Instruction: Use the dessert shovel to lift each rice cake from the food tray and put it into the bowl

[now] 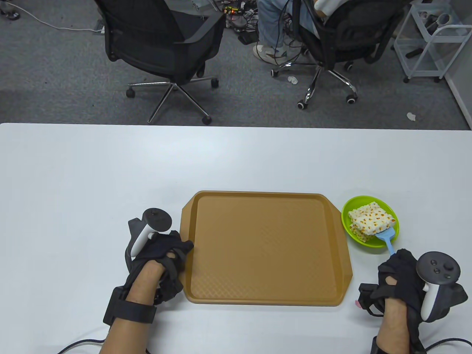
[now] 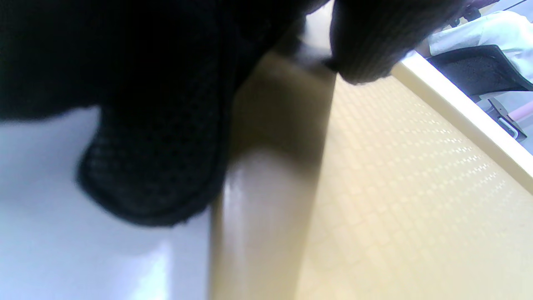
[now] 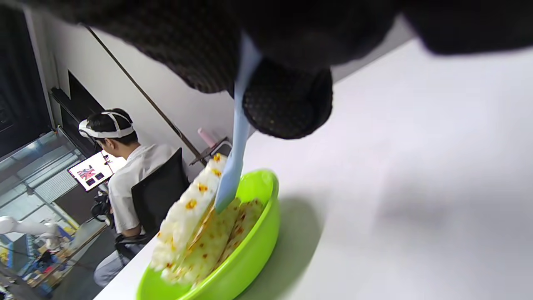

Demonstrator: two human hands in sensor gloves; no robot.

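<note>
**Rice cakes stacked in the green bowl, tray bare**

A white table (image 1: 92, 177) fills the near half of the table view. On it lies a tan food tray (image 1: 265, 291) with a textured floor, nothing on it. Just right of the tray's far right corner stands a lime-green bowl (image 1: 348, 210) holding a stack of white rice cakes (image 1: 370, 217) flecked with orange. The blade of a light-blue dessert shovel (image 1: 386, 236) sits under the near edge of the top cake, and its handle runs back toward the near right.

The right hand (image 1: 400, 280) has its fingers curled round that handle; the right wrist view shows a gloved finger (image 3: 287, 104) pressed against the blue shaft above the bowl.

The left hand (image 1: 162, 258) rests on the table at the tray's left edge. In the left wrist view one fingertip (image 2: 362, 54) lies over the tray's rim, another on the table beside it; the fingers look bent, but whether they pinch the rim I cannot tell.

Beyond the far edge is grey carpet, two black office chairs (image 1: 162, 40), loose cables, a white wire cart (image 1: 427, 40) at the far right, and a seated person (image 1: 273, 25).
</note>
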